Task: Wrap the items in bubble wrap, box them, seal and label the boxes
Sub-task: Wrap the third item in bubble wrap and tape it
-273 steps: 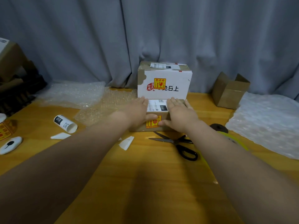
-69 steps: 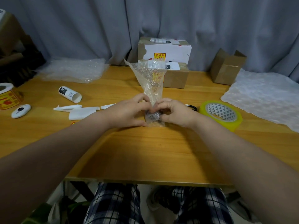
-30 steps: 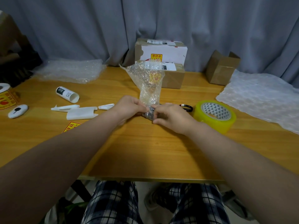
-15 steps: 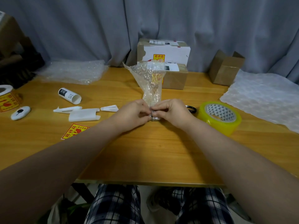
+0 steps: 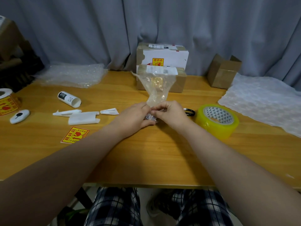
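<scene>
At mid-table, both hands (image 5: 169,113) pinch bubble wrap (image 5: 156,88).

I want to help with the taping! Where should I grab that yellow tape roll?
Best from above: the yellow tape roll lies flat with its hole facing up. Slip fingers into the hole, thumb on the outer wall nearest you, and lift.

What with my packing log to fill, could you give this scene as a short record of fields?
hands: left hand and right hand pinch bubble wrap round a small item
closed: large box and small box, both labelled, at the back
open box: back right
tape: right of the hands
loose label: flat on the table, left
</scene>
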{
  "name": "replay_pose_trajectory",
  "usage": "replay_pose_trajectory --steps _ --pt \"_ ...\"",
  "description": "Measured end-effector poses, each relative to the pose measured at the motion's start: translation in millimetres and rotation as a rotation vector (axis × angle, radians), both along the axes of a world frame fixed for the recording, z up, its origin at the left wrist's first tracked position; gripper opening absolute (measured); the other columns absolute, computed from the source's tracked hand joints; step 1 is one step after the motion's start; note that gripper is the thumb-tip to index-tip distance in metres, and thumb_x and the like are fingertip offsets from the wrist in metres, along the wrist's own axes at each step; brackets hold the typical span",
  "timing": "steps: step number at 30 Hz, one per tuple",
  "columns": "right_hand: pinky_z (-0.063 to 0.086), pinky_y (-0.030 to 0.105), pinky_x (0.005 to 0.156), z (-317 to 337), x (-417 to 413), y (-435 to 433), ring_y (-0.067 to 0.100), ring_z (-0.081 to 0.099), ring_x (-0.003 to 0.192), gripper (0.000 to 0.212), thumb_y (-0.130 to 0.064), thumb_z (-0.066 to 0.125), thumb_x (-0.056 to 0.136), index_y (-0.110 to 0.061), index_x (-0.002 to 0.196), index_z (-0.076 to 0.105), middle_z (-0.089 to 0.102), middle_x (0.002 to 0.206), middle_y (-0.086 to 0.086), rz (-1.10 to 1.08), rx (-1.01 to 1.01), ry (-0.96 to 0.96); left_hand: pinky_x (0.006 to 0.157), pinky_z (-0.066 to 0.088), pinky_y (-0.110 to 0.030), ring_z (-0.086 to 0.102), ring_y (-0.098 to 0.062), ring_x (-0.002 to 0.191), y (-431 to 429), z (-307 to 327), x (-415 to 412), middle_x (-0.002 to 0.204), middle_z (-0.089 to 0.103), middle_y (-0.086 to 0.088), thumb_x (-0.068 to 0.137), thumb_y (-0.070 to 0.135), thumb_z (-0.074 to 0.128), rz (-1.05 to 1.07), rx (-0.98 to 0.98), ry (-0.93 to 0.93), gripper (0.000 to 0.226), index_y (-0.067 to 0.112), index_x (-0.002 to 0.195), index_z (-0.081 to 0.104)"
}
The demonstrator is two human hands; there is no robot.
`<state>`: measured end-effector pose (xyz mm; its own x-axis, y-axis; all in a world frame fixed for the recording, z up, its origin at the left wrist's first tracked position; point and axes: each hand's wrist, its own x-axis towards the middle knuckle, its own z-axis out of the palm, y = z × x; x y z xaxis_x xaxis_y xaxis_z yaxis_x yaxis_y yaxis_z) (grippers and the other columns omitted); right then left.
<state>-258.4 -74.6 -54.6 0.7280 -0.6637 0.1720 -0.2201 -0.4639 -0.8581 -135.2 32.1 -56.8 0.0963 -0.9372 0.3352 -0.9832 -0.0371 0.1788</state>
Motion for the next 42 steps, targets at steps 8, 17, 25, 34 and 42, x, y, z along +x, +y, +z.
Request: replay_pose_trajectory --steps 8,17,25,34,42 --pt "0.050 0.034 0.080 5 -16 0 0.011 0.059 0.079 0.014 -0.026 0.071 0.085 -0.014 0.093 0.072 0.070 0.088 0.010 0.215 -0.079 0.097 0.078 0.043 -0.033 0.054 -0.018 0.087 1 12 8 0.096 0.062 -0.006 0.093 0.032 0.054 -0.007 0.021 0.371 0.028 0.007 0.099 0.063" --pt "0.055 0.032 0.080 0 -15 0 0.024 0.068 0.081 0.039 -0.031 0.048 0.100 -0.002 0.087 0.071 0.072 0.092 0.017 -0.023 0.136 0.072 0.096 0.040 -0.028 0.050 -0.014 0.105 -19 3 -2 0.114 0.050 -0.003 0.082 0.049 0.063 0.064 0.071 0.584 0.043 0.027 0.118 0.058" --pt "0.054 0.041 0.080 14 -8 11 0.022 0.065 0.076 0.029 -0.025 0.058 0.094 -0.008 0.075 0.073 0.070 0.077 0.010 -0.029 0.293 0.079 0.084 0.044 -0.030 0.049 -0.015 0.102 -16 1 -11 0.112 0.049 0.002 0.077 0.047 0.070 0.101 0.121 0.459 0.055 0.019 0.117 0.046" --pt "0.007 0.043 0.119 37 0 -18 0.023 0.006 0.145 0.081 0.001 0.059 0.081 -0.034 0.147 0.029 0.009 0.158 -0.002 0.052 -0.767 0.395 0.065 0.032 -0.020 0.043 -0.009 0.088 -7 3 -4 0.092 0.041 0.015 0.086 0.035 0.064 0.020 0.157 0.347 0.035 0.023 0.106 0.038" --pt "0.031 0.037 0.097 43 9 -40 0.021 0.049 0.103 0.010 -0.018 0.055 0.089 -0.025 0.083 0.055 0.058 0.094 -0.007 0.226 -1.062 0.509 0.078 0.041 -0.028 0.046 -0.008 0.094 10 4 20 0.103 0.047 0.009 0.085 0.034 0.065 -0.011 0.244 0.410 0.037 0.023 0.112 0.041"
